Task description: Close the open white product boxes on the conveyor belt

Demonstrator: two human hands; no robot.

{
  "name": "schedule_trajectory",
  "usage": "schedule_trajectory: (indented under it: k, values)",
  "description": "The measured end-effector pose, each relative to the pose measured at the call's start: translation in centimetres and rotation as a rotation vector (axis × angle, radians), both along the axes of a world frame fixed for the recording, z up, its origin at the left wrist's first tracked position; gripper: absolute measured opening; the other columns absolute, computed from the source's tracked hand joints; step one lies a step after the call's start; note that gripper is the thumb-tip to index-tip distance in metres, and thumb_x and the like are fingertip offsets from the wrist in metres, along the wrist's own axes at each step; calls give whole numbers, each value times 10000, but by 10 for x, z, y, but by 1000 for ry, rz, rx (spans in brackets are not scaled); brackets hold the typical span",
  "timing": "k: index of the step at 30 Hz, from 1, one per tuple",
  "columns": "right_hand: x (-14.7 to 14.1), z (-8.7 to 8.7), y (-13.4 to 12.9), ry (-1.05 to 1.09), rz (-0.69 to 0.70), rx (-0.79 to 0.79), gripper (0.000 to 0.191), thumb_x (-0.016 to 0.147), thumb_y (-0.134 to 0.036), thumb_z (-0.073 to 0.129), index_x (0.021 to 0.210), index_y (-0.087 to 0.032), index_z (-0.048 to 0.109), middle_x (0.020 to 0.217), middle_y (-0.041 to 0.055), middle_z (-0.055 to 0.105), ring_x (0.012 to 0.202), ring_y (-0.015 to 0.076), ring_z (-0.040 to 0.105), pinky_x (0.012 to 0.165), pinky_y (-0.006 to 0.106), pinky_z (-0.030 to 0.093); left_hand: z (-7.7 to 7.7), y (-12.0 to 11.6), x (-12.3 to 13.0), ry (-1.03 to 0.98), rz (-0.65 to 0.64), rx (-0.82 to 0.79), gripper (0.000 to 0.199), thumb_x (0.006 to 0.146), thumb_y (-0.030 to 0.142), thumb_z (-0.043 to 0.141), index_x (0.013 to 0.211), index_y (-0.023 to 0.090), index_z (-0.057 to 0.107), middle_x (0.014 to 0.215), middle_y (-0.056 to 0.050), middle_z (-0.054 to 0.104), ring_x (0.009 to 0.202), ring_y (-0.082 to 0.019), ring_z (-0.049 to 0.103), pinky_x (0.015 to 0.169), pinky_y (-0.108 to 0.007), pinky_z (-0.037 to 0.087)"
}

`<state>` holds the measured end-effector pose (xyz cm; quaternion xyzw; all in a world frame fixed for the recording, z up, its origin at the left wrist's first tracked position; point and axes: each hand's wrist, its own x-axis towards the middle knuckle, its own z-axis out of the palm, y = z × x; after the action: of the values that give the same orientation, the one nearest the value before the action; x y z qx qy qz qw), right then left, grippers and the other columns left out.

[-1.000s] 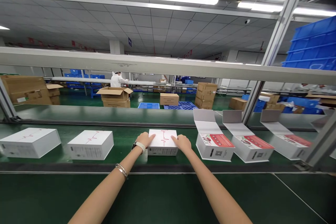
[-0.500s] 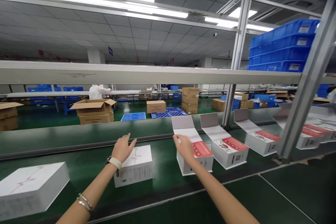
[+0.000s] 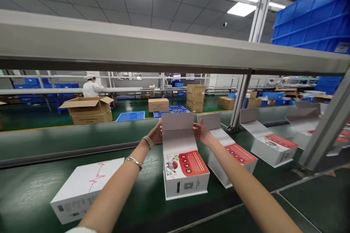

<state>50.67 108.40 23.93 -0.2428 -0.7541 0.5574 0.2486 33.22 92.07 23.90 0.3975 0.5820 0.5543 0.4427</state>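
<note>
The left hand [image 3: 155, 134] and right hand [image 3: 201, 134] were raised at either side of an open box [image 3: 186, 185]. The box stood on the green conveyor belt [image 3: 27, 193], roughly mid-belt. Its lid [image 3: 178, 127] stood folded up and back from the rear of the box, with a grey panel at the top and a white panel below.

The left fingers [image 3: 159, 126] lay against the lid's left edge, extended and not curled. The right fingers [image 3: 195, 126] were at the lid's right edge, spread and partly open. Neither hand was closed around the lid, and whether either had a firm hold could not be determined.

The box's inner flap carried a red panel and a cartoon figure, and its front face showed a QR code [image 3: 188, 185]. A closed white box [image 3: 84, 189] with a red line mark lay on the belt to the left, beneath the left forearm. A second open box [image 3: 232, 162] stood just right of the first, behind the right forearm, and a third [image 3: 273, 149] stood farther right.

Blue crates [image 3: 308, 18] were stacked on a shelf [image 3: 136, 40] above the belt. Beyond the belt, a co-worker [image 3: 91, 89] in white stood behind an open cardboard carton [image 3: 86, 106].
</note>
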Motion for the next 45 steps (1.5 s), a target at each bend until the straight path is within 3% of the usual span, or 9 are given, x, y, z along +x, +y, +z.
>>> schedule_trajectory:
  k: [5, 8, 12, 19, 24, 31, 38, 41, 45]
  values:
    - [41, 14, -33, -168, 356, 90, 558, 713, -549, 524, 1134, -183, 531, 1143, 78, 549, 1020, 230, 520, 817, 310, 421, 9, -57, 17, 364, -230, 54, 593, 656, 489, 640, 1157, 197, 520, 1188, -64, 523, 1054, -265, 486, 862, -328, 393]
    - [63, -3, -61, -440, 498, 469, 802, 534, -425, 723, 1254, -256, 415, 1319, 47, 389, 1185, 267, 365, 938, 362, 327, -22, -89, 38, 946, -233, 23, 747, 570, 460, 714, 1237, 261, 443, 1292, -39, 428, 1175, -316, 364, 983, -399, 270]
    - [73, -46, -89, -483, 358, 815, 928, 540, -374, 728, 1331, -312, 247, 1429, 38, 123, 1222, 283, 313, 943, 356, 324, -73, -112, 57, 1397, -108, 110, 670, 694, 425, 625, 1288, 249, 369, 1386, -54, 269, 1257, -353, 186, 1014, -483, 193]
    - [72, -90, -112, -230, 189, 698, 948, 623, -420, 671, 1372, -196, 135, 1419, 100, 148, 1259, 264, 244, 978, 383, 297, -116, -140, 53, 1190, 151, 116, 779, 756, 468, 543, 1369, 230, 126, 1427, -68, 137, 1284, -291, 150, 1012, -414, 265]
    - [71, -116, -131, -209, 192, 459, 508, 766, -497, 495, 1152, -166, 501, 1151, 86, 554, 1061, 255, 500, 884, 376, 393, -136, -155, 58, 980, 145, -33, 606, 782, 528, 456, 1291, 217, 349, 1330, -81, 366, 1219, -317, 299, 996, -460, 242]
    - [38, -73, -155, -456, -22, 532, 559, 776, -633, 343, 791, -149, 623, 804, 108, 649, 746, 263, 596, 607, 311, 427, -92, -170, 49, 890, 324, -200, 594, 768, 653, 321, 955, 171, 612, 934, -106, 642, 854, -296, 579, 690, -328, 411]
    - [10, -48, -179, -616, 93, 491, 594, 757, -650, 359, 781, -124, 636, 866, 135, 637, 772, 257, 592, 607, 283, 413, -65, -190, 31, 821, 306, -483, 690, 705, 735, 265, 822, 140, 594, 811, -126, 642, 693, -287, 609, 565, -324, 422]
    - [17, -38, -158, -434, 15, 557, 508, 789, -598, 358, 817, -176, 638, 842, 72, 647, 793, 224, 584, 694, 284, 412, -50, -197, 23, 1000, 474, -449, 672, 706, 705, 320, 1030, 151, 522, 956, -141, 610, 874, -344, 563, 647, -390, 430]
    - [34, -7, -77, -85, -441, 499, 398, 797, -486, 419, 1030, -202, 574, 1105, 78, 563, 1054, 236, 474, 897, 322, 320, -15, -159, 11, 881, 536, -81, 544, 770, 571, 390, 1140, 175, 437, 1107, -110, 546, 1042, -282, 486, 852, -365, 376]
